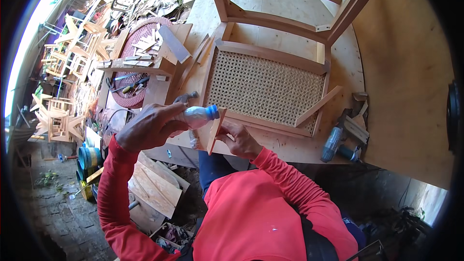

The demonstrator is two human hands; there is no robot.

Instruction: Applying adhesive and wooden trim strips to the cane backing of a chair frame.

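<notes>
My left hand [150, 124] is wrapped round a small clear plastic bottle [195, 116] with a blue top, tilted on its side. The bottle's blue end meets a short wooden strip [215, 133], and I cannot tell whether it touches it. Closed on that strip from the other side is my right hand [240, 140], its fingers pinching the wood. Beyond both hands lies a wooden chair frame [270, 48] with a woven cane seat [263, 84]. A loose wooden strip [319, 106] rests across the seat's near right corner. Just past my left hand shows a hammer head [186, 97].
On the table's [290, 150] right edge lies a cordless drill [333, 142] beside wood offcuts [356, 128]. A round red woven surface [130, 97] at left bears wood scraps and hand tools. Chair frames [58, 116] stand far left, near blue buckets [89, 157]. Boards [154, 186] lean below the table.
</notes>
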